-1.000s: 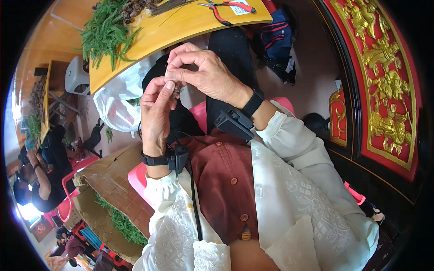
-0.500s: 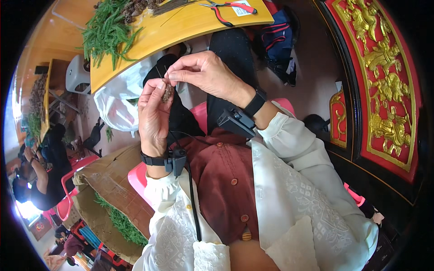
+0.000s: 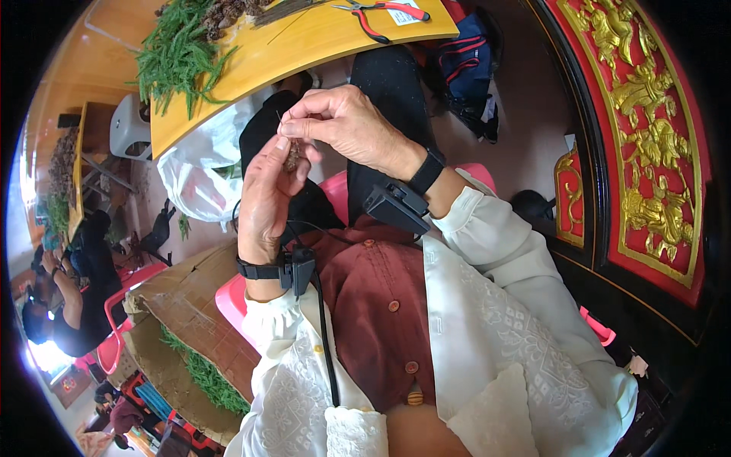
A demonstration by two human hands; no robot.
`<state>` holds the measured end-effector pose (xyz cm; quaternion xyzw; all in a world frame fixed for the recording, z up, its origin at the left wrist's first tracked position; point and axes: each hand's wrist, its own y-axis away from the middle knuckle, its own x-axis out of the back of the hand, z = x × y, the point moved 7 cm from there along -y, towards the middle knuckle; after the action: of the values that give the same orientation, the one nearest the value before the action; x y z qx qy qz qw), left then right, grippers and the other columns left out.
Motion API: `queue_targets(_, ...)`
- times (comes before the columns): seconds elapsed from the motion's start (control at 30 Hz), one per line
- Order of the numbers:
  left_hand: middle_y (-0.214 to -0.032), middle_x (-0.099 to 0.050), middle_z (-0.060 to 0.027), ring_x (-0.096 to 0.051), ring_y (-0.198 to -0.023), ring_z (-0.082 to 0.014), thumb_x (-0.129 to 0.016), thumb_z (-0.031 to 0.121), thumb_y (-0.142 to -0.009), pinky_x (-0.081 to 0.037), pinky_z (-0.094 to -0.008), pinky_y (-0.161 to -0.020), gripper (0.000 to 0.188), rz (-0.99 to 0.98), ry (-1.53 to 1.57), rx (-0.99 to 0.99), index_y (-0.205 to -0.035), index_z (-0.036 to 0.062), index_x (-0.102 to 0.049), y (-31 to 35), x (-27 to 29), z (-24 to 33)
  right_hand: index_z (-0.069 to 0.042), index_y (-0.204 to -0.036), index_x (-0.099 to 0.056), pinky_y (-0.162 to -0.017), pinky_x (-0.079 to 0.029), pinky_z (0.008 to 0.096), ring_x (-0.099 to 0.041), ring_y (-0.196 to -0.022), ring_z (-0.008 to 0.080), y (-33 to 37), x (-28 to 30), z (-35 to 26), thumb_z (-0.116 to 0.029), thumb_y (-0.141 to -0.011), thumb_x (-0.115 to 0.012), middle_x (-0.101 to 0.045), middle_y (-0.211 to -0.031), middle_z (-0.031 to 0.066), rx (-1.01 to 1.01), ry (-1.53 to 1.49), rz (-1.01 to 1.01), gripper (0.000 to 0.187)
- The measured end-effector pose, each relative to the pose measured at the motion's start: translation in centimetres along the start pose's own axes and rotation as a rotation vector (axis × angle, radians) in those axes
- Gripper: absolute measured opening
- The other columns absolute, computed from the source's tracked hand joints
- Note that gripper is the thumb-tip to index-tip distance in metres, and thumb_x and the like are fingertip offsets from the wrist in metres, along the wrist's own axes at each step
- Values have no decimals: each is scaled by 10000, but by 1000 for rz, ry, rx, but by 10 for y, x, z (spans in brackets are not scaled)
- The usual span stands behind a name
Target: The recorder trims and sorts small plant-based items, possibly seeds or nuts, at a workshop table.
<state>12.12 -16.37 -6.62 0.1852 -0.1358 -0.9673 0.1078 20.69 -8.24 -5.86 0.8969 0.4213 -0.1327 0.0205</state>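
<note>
My left hand (image 3: 265, 190) is closed around a small brown pine cone (image 3: 292, 158), held above my lap; its fingers hide part of the cone. Thumb and fingers of my right hand (image 3: 356, 126) pinch together just over the cone's top. A thin wire (image 3: 279, 116) sticks up by those fingertips, and most of it is hidden. Beyond my hands, green artificial sprigs (image 3: 179, 57) spread over the yellow table (image 3: 301, 53). More pine cones (image 3: 222, 17) and a bundle of thin dark wires (image 3: 288, 9) lie behind them.
Red-and-black pliers (image 3: 407, 9) rest on the table's right end. A white plastic bag (image 3: 196, 183) hangs below its edge. At my left stands an open cardboard box (image 3: 190, 305) holding greenery. Another person (image 3: 84, 297) works farther left. A carved red-and-gold panel (image 3: 647, 137) rises at the right.
My left hand has turned, and its fingers have shifted around the pine cone, showing more of it. My right hand stays pinched at nearly the same spot.
</note>
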Motion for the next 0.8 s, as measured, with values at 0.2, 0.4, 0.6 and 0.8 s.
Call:
queue_targets(0.2,-648,-429,56,-306,-538,-36,-465,276,-965,-219,-189,-472,222,22,-32,-98,-870,91,-542,-6,5,3,18,-888,-692,-645,-454,200,-577,-699,57,0,0,-2,-120,-867,-650,-648,-752,11,72,-20,154,146)
queue_targets(0.4,-593,-314,81,-211,-478,-25,-445,235,-951,-162,-195,-432,215,54,52,-125,-799,93,-501,-8,11,3,18,-862,-692,-616,-448,212,-554,-672,47,1,0,-2,-123,-856,-662,-654,-742,11,105,65,196,144)
queue_targets(0.6,-594,-328,80,-220,-470,-19,-437,206,-935,-159,-195,-427,204,97,41,-112,-776,94,-497,-9,17,-2,6,-820,-670,-573,-440,249,-558,-626,99,7,-2,-15,-93,-825,-672,-629,-701,56,241,434,248,99)
queue_targets(0.8,-591,-337,70,-239,-470,-20,-438,199,-917,-158,-200,-427,204,103,-39,-55,-752,93,-497,-9,22,-4,-2,-776,-639,-577,-457,303,-587,-639,225,11,-10,-28,-71,-790,-673,-600,-723,93,586,616,190,78)
